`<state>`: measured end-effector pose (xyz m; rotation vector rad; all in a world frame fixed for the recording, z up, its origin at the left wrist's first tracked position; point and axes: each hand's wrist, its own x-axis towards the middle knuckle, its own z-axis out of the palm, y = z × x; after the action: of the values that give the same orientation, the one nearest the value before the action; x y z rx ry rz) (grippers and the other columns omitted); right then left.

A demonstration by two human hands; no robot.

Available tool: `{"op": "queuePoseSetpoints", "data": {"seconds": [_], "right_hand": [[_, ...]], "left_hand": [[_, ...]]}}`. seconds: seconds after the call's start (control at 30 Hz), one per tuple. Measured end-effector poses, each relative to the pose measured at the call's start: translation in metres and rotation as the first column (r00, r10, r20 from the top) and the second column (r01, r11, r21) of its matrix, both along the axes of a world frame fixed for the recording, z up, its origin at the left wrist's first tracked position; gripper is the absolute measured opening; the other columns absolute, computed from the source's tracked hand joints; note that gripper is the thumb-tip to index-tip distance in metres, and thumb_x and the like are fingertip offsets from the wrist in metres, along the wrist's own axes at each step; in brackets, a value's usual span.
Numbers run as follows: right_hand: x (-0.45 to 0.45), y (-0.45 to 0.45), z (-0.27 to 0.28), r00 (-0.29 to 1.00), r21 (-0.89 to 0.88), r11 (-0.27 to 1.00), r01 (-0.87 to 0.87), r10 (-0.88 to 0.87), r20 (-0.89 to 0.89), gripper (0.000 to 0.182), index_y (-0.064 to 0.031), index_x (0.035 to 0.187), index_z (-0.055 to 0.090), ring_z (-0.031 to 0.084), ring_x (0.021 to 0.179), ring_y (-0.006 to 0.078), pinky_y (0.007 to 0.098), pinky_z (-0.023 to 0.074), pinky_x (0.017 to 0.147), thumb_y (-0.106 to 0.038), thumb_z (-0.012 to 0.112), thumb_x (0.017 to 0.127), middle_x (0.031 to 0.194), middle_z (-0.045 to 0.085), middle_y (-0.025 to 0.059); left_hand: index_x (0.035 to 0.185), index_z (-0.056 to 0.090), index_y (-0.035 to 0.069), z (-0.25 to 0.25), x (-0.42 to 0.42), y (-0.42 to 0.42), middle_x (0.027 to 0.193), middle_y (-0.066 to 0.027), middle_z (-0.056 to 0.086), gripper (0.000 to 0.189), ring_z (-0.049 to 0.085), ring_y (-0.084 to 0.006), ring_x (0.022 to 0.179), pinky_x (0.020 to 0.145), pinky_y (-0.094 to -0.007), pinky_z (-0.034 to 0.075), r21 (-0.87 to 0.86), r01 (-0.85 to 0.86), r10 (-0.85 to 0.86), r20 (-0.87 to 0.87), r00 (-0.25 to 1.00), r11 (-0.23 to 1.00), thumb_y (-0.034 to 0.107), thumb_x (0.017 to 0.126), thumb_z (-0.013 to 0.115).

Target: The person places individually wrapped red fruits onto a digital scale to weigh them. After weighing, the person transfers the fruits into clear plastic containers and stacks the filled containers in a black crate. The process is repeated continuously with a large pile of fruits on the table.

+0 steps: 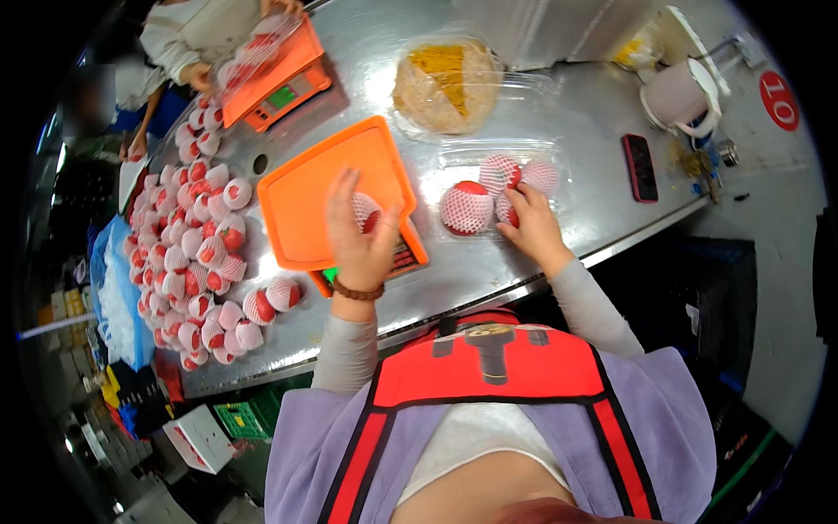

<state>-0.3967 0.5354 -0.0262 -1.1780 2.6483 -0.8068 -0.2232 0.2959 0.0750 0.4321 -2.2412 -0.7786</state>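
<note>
My left hand, blurred and with a beaded bracelet at its wrist, is over the orange tray of a weighing scale. A red fruit in a foam net shows between its thumb and fingers; whether the hand grips it or it rests on the tray, I cannot tell. To the right, a clear plastic clamshell box lies with its lid folded back. Inside it sit several netted red fruits. My right hand reaches into the box, its fingers around a partly hidden netted fruit.
A large heap of netted fruits covers the metal table's left side. Across from me, a person's hand holds a filled clear box at a second orange scale. Farther back lies a bag with yellow contents. A phone and a white jug stand right.
</note>
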Motion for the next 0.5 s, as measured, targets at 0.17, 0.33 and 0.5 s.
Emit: {"op": "queuePoseSetpoints", "data": {"seconds": [0.17,0.33,0.5], "right_hand": [[-0.001,0.006,0.021,0.999,-0.18,0.983,-0.046,0.044,-0.019,0.062,-0.0047,0.129,0.057,0.051,0.122,0.0376,0.0436,0.0425,0.103,-0.018,0.079,0.073,0.133,0.054,0.019],[0.006,-0.002,0.031,0.982,-0.321,0.943,-0.089,0.138,0.132,0.056,-0.0029,0.129,0.057,0.057,0.116,0.0334,0.0402,0.045,0.1,-0.019,0.077,0.079,0.126,0.06,0.0175],[0.029,-0.027,0.046,0.888,-0.438,0.893,-0.1,0.279,0.366,0.051,-0.0022,0.126,0.059,0.059,0.112,0.0348,0.0393,0.0479,0.094,-0.023,0.075,0.082,0.12,0.062,0.0179]], "left_hand": [[0.142,0.042,0.002,-0.009,0.049,-0.049,0.145,-0.0227,0.043,0.084,0.044,-0.0385,0.133,0.107,-0.0446,0.041,-0.028,-0.095,0.098,0.394,0.914,0.995,0.02,0.071,0.083],[0.14,0.044,0.004,-0.051,0.046,-0.055,0.131,-0.0186,0.056,0.079,0.053,-0.035,0.124,0.104,-0.0424,0.045,0.265,-0.073,-0.033,0.377,0.926,0.961,0.014,0.071,0.079],[0.137,0.044,-0.001,-0.067,0.024,-0.052,0.122,-0.0206,0.059,0.075,0.06,-0.0355,0.113,0.096,-0.0407,0.05,0.23,-0.02,-0.056,0.318,0.946,0.973,0.009,0.071,0.077]]}}
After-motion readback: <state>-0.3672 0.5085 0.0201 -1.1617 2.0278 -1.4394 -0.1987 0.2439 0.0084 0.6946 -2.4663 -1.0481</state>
